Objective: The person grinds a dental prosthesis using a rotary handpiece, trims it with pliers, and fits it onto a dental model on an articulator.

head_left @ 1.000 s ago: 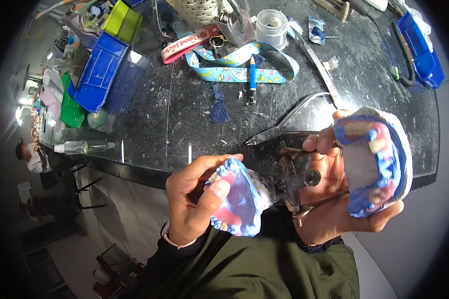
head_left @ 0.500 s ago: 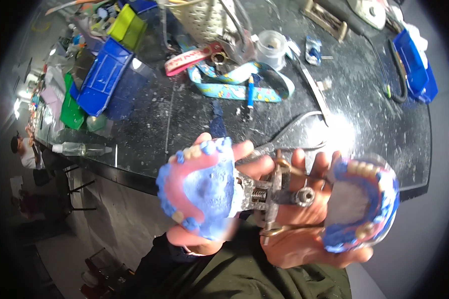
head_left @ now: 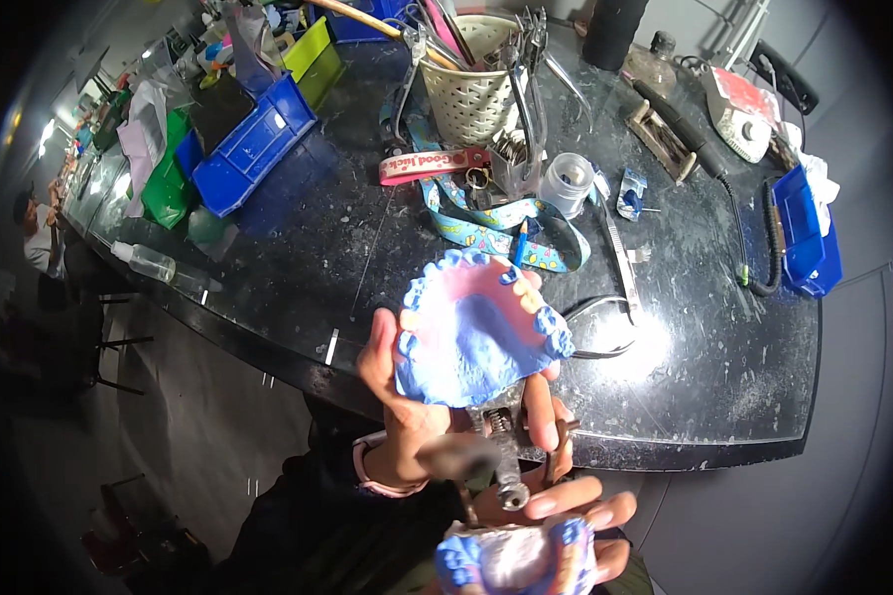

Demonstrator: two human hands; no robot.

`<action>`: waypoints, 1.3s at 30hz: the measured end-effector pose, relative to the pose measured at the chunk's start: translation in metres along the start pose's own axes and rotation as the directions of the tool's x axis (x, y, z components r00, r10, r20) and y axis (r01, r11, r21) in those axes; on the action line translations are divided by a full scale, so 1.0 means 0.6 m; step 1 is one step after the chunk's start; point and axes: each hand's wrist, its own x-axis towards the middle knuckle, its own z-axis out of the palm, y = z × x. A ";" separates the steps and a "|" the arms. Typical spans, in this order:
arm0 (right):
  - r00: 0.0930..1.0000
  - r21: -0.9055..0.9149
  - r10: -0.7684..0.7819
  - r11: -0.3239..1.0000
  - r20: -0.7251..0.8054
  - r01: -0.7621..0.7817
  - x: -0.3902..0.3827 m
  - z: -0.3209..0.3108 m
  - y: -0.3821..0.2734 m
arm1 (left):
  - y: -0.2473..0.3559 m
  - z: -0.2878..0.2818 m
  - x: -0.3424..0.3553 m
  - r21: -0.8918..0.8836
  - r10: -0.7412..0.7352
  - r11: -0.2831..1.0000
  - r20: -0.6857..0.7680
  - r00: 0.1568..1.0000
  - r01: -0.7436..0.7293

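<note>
Articulator [head_left: 501, 451] opened out in front of me, above the black bench edge [head_left: 665, 446]. Left hand [head_left: 407, 416] is gripping the upper blue dental cast [head_left: 471, 332], fingers curled round its rim; right hand [head_left: 566, 516] is cupping the lower cast [head_left: 516, 560]. I'm keeping pressure on the plaster base, off the teeth, and letting the hinge carry the swing.

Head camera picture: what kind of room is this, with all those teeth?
Probably a dental lab workbench. The left hand holds a blue and pink tooth model, and a basket of pliers and a handheld drill are on the dark table.
</note>
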 end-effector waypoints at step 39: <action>0.739 -0.136 -0.116 0.953 0.664 0.272 -0.016 -0.124 -0.007 | -0.002 -0.001 -0.001 -0.358 -0.239 0.903 0.035 0.970 0.236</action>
